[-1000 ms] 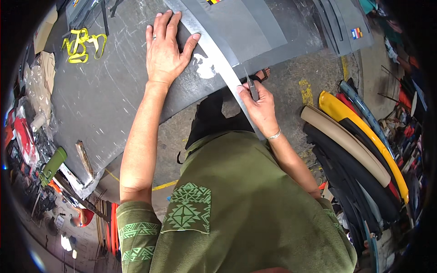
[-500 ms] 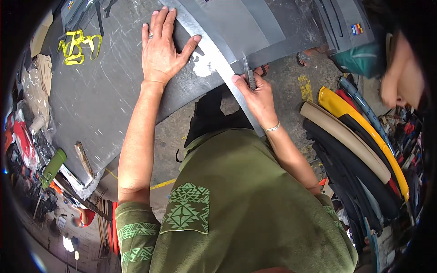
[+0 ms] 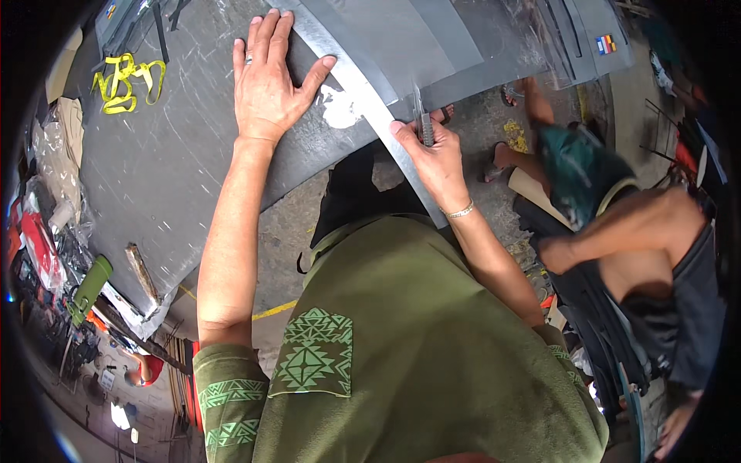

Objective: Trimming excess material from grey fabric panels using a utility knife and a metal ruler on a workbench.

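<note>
A long metal straightedge (image 3: 369, 106) runs slantwise across the dark table and past its near edge toward my waist. My left hand (image 3: 266, 96) lies flat with fingers spread on the table, its index fingertip and thumb tip at the straightedge's left side. In my right hand (image 3: 438, 166) is a utility knife (image 3: 426, 130), blade pointing away from me; the thumb rests on the straightedge. Grey sheet material (image 3: 409, 38) lies along the right side of the straightedge, its near corner close to the blade. A torn white patch (image 3: 340, 108) shows on the table beside my left thumb.
A yellow measuring tape (image 3: 123, 83) lies loosely coiled on the scratched table (image 3: 185, 154). At right a person in dark shorts (image 3: 691, 301) bends close, an arm reaching over rolls of material. Plastic-wrapped items and a green roll (image 3: 93, 282) crowd the left.
The person at right has come further into view, now covering most of the yellow and tan rolls. My hands, the knife and the straightedge keep nearly the same places.
</note>
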`<state>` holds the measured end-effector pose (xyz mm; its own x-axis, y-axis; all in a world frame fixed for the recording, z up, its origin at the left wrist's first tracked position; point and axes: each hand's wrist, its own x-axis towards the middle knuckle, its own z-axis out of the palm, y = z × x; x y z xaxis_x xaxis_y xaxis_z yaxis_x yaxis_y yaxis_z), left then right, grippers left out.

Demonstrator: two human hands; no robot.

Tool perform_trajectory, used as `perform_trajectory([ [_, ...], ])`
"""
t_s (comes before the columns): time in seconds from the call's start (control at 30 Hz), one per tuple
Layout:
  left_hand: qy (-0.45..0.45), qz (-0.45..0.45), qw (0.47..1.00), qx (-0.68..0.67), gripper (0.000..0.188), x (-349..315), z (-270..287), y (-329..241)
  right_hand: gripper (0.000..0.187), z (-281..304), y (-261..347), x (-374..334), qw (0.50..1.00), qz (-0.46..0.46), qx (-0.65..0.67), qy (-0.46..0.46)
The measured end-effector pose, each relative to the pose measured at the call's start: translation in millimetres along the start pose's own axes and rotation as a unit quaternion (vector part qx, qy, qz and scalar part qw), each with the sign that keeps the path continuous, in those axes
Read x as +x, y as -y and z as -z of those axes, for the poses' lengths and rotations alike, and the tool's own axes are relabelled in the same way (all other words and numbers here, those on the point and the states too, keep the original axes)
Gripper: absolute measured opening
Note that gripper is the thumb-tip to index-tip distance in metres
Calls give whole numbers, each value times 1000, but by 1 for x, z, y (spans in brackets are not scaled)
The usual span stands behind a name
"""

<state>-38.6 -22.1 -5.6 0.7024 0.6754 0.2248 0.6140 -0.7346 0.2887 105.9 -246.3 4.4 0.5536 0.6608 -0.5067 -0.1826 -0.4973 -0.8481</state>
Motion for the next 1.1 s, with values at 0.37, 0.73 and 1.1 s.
perform_trajectory([
  [0.37,-1,-9,1000,3,84,0,0,1,27,-1,-1,1,1000,-1,3,-5],
  [0.73,-8,-17,1000,5,84,0,-1,2,27,0,-2,2,1000,2,2,2],
  [1.1,89,65,994,5,86,12,28,-26,28,1,-1,1,1000,0,-7,2],
])
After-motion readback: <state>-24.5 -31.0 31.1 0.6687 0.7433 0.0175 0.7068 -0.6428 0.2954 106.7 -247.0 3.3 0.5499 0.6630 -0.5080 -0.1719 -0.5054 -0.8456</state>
